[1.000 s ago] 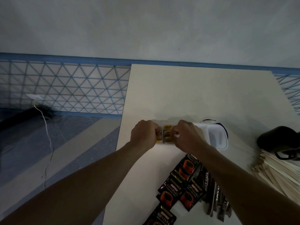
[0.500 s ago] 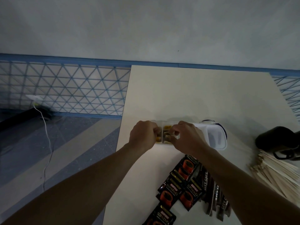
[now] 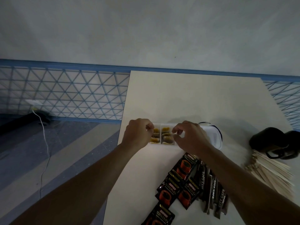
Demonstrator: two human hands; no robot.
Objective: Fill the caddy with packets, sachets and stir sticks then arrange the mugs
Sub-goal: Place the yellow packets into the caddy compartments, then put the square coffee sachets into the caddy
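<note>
- The caddy [image 3: 164, 127], a white tray split into compartments, sits on the pale table [image 3: 194, 98] near its left edge, between the person's two hands.
- Yellow-brown packets [image 3: 165, 135] stand packed in rows in the two compartments that show.
- The left hand [image 3: 138, 133] is at the caddy's left end, knuckles up and fingers curled in toward the rim; it hides that end, so it cannot be told whether it grips the tray or a packet.
- The right hand [image 3: 190, 137] hovers over the caddy just right of the packets. Its forefinger and thumb bend toward each other with the tips close, right at the edge of the packets; whether they pinch one cannot be told.
- A white rounded part [image 3: 214, 137] shows beyond the right hand; whether it belongs to the caddy is unclear.
- Black and orange coffee sachets [image 3: 178, 184] lie in a loose overlapping line on the table under the right forearm, nearer the person than the caddy.
- Dark narrow stick sachets [image 3: 214, 194] lie fanned just beside them to the right.
- A heap of pale wooden stir sticks [image 3: 272, 171] lies at the table's right side, well apart from the caddy.
- Black mugs [image 3: 274, 142] lie just behind the sticks, touching the heap.
- A white cable [image 3: 43, 135] trails across the floor on the left.
</note>
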